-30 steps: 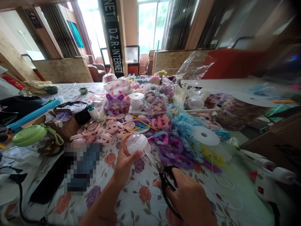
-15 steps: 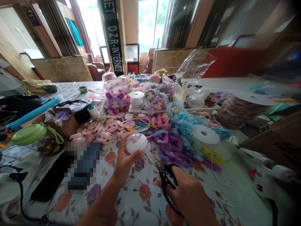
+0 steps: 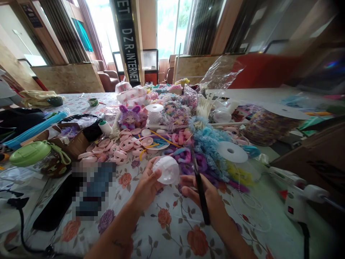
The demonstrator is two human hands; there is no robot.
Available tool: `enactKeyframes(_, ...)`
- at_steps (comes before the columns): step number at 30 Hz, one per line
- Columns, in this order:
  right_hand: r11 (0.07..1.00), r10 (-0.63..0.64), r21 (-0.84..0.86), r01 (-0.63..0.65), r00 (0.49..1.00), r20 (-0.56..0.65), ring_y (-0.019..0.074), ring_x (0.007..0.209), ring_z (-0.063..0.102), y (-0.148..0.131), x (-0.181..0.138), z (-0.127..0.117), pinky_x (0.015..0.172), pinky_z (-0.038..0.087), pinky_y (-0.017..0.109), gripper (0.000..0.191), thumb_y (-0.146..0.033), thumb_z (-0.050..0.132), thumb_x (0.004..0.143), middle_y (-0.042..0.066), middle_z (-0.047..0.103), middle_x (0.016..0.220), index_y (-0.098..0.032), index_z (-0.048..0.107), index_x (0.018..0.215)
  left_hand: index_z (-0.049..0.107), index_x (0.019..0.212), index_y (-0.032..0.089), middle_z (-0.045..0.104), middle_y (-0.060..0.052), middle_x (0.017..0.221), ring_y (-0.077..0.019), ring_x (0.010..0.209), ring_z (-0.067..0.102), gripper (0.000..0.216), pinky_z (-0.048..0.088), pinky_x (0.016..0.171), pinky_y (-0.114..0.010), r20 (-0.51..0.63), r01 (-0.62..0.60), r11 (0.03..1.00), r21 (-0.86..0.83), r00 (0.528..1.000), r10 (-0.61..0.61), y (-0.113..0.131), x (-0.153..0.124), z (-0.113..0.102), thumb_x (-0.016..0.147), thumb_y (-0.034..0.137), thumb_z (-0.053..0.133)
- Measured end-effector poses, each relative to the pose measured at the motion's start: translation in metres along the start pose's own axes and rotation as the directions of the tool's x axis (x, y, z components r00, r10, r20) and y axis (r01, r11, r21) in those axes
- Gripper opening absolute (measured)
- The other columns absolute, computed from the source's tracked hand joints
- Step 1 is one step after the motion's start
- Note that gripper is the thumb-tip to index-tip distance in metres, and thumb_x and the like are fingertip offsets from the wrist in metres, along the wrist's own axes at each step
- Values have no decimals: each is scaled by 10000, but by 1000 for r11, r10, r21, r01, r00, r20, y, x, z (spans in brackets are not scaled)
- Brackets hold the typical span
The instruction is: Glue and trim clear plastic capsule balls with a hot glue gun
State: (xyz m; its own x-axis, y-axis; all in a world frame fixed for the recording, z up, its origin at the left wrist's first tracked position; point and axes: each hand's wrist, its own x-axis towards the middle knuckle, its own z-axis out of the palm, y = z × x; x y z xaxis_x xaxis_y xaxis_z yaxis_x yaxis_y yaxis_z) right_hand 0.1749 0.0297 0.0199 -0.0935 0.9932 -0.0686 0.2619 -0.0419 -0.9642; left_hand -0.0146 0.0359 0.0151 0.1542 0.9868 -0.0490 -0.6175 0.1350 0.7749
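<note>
My left hand (image 3: 150, 181) is closed around a clear plastic ball (image 3: 167, 170) with a whitish band over its upper part. The thumb presses on the near side of the ball. In my right hand (image 3: 211, 198) is a pair of black-handled scissors (image 3: 199, 189), seen edge-on, with the blades pointing up and away from me. The forefinger and thumb of that hand reach toward the right side of the ball; whether they touch it I cannot tell. Behind the hands lies purple fluffy yarn (image 3: 205, 169), close to the scissor blades.
Pink doll-face pieces (image 3: 118, 155) lie in a heap beyond my left hand. Blue lace trim (image 3: 208, 140) and a white spool (image 3: 232, 152) are at the right. A glue gun (image 3: 293, 198) stands far right; a green-lidded jar (image 3: 33, 156) and a black phone-like slab (image 3: 56, 205) are left.
The ball has moved right and slightly nearer, and been turned in my left hand. My right hand has swung the scissors upright, away from the ball, its fingers now stretched toward it.
</note>
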Motion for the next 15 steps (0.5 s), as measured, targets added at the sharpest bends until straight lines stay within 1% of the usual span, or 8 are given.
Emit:
enactKeyframes(2,970,21,241,-33,998,54,251,821,657,-7,10,8,664,531,331,510,-542,799,607,99,679,991,-204,527,876,494,1343,242,582,-112,1299,-246,1117,595,570,513,870,-310,54,25,1000,18,998,-26,-3,-1,2,839,433,679)
enactKeyframes(4,930,12,366,-26,999,40,211,746,622,-12,17,17,624,503,299,536,-489,846,561,42,647,871,-210,490,850,505,1340,255,587,-101,1305,-238,1125,592,573,496,887,-292,68,15,997,70,997,-20,-6,-1,3,828,433,693)
enactKeyframes(6,909,11,417,-13,1000,7,179,682,586,-14,21,24,588,474,276,549,-451,866,538,-9,594,772,-214,468,831,494,1339,281,597,-85,1302,-220,1091,611,575,490,878,-279,62,-3,991,133,998,-5,-8,0,2,825,441,696)
enactKeyframes(8,911,12,413,-4,1000,-17,188,706,591,-12,23,28,610,484,291,541,-450,856,549,-7,594,793,-211,478,854,475,1345,294,601,-88,1304,-219,1055,630,573,500,856,-291,34,-22,976,219,999,15,-9,1,-2,836,464,674)
enactKeyframes(10,946,5,324,23,996,-84,228,815,613,-6,25,29,712,511,346,557,-458,836,564,35,629,910,-201,524,947,499,1323,293,586,-91,1328,-225,1073,624,544,503,870,-311,-53,-113,913,393,988,146,-10,2,-6,833,439,683)
enactKeyframes(12,980,-24,189,61,981,-194,270,921,614,2,26,30,820,506,410,640,-474,820,561,74,640,1028,-193,543,1066,605,1212,281,611,-77,1279,-221,1083,614,419,499,902,-324,-87,-271,716,643,903,420,-10,2,-10,816,365,715)
enactKeyframes(14,995,-58,61,79,953,-298,296,956,615,9,27,31,856,496,449,697,-496,798,562,96,643,1076,-192,535,1131,704,1037,268,675,-59,1112,-207,1013,634,235,507,893,-327,48,-403,407,820,756,653,-11,1,-13,803,267,726)
enactKeyframes(15,997,-76,4,82,937,-341,301,954,617,11,26,31,847,499,451,687,-504,784,568,102,647,1075,-193,532,1127,728,978,264,696,-54,1023,-201,959,648,177,519,867,-328,146,-449,270,852,698,701,-12,1,-13,807,221,714)
